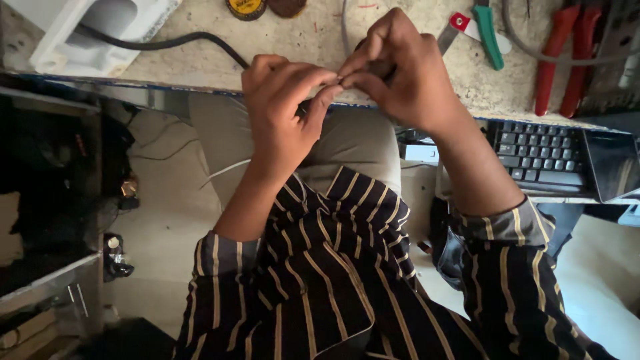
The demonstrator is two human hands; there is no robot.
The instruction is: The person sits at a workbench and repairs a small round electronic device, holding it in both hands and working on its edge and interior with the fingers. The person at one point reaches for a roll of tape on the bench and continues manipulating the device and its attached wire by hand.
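Workbench (313, 40), one, pale speckled top, is running across the upper frame; all places below are given relative to it. One white housing (87, 30) is sitting at its left end, with one black cable (173, 43) leading from it toward the hands. One black keyboard (541, 155) is lying on a shelf under the bench's right end. Two red-handled pliers grips (563, 57) are resting on its right part, one green-handled tool (490, 33) just left of them. Two round tins (267, 7) are lying at its far edge. Two hands are meeting at its near edge: left hand (280, 113) and right hand (400, 73), fingertips pinched together on one thin wire (345, 30), mostly hidden there. Pale floor is showing below the bench, dark clutter to the left.
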